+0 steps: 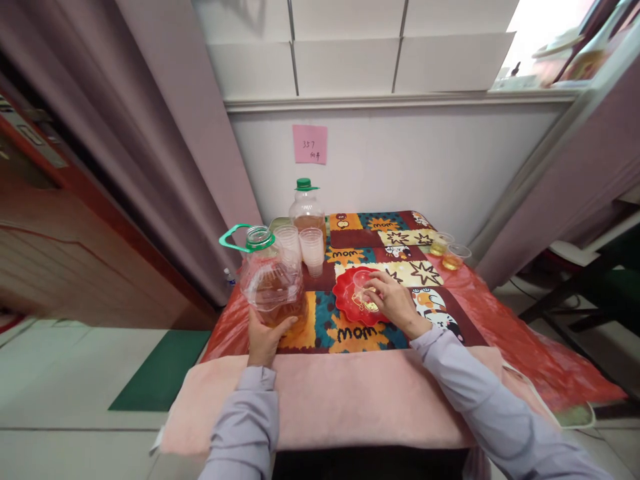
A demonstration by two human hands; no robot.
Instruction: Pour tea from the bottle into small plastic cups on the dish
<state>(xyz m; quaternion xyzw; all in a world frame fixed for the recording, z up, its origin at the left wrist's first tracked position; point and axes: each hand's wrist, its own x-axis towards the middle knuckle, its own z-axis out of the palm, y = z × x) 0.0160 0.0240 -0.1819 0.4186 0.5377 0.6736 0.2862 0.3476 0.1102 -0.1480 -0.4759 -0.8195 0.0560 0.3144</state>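
Note:
My left hand [267,335] is wrapped round the base of a clear plastic jug [273,283] with a green handle and open mouth; amber liquid fills its lower part. It stands at the table's left edge. My right hand [391,299] rests on a red scalloped plate [346,300] in the middle, its fingers closed on a small clear plastic cup [367,301] with a little amber liquid that stands on the plate.
A second bottle [307,208] with a green cap stands at the back. Two stacks of clear cups [312,249] are beside it. Two filled cups [449,251] sit at the right. A patterned cloth [350,333], a pink towel [325,400] and a wall lie around.

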